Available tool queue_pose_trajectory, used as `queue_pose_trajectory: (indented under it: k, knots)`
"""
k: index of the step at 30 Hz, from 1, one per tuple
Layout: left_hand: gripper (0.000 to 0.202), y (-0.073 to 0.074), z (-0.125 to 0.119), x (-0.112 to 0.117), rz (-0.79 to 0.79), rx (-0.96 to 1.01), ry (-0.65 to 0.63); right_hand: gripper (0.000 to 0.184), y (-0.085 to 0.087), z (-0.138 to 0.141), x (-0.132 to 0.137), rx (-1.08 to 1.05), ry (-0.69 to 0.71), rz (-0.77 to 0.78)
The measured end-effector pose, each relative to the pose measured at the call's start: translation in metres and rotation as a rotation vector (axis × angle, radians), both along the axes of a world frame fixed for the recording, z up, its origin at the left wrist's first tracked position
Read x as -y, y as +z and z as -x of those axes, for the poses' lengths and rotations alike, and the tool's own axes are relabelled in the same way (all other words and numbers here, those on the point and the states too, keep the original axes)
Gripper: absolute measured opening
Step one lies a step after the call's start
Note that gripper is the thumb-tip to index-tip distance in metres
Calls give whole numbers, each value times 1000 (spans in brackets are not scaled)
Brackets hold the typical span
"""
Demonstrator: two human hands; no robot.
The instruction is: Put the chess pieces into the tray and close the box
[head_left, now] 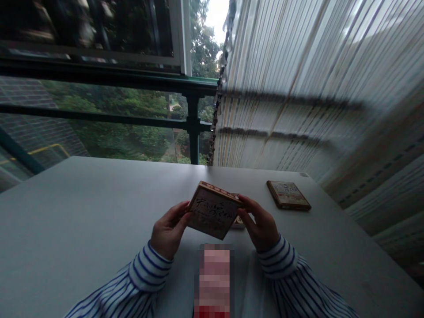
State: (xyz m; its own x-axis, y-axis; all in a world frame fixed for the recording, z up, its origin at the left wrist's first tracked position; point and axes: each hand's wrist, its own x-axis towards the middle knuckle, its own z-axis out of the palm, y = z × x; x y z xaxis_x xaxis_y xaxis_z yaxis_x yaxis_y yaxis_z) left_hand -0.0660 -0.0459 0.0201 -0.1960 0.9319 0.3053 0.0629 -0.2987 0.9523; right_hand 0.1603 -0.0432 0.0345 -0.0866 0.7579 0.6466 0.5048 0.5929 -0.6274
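I hold a small brown box (212, 211) with dark lettering on its top, tilted up above the grey table (82, 212). My left hand (169, 229) grips its left edge with curled fingers. My right hand (260, 223) grips its right edge, fingers wrapped around it. Both sleeves are white with blue stripes. Something small lies partly hidden under the box by my right hand.
A second flat brown box (288, 194) lies on the table at the far right. A dark railing (192, 128) and window with trees stand beyond the table's far edge. A pale striped curtain (314, 88) hangs at the right.
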Motion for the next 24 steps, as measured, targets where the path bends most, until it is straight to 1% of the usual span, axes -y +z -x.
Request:
queue_pose_trajectory:
  k: [3,7,11,14,18,21,24]
  knots:
    - [40,1,-2,2,-23,-53,-22,32,2,0,1,9,-6,-33]
    - [48,2,-3,5,-115,-126,60,32,6,-1,3,57,3,-79]
    - [56,1,1,4,-172,-257,44,33,9,1,4,97,73,-125]
    - [49,0,6,4,-239,-353,57,36,10,2,5,112,127,-144]
    - [37,2,8,5,-289,-416,51,38,11,4,6,96,137,-155]
    - [36,1,8,5,-293,-404,58,41,10,4,6,92,111,-154]
    - [37,-2,6,4,-262,-320,24,47,9,5,7,100,70,-135]
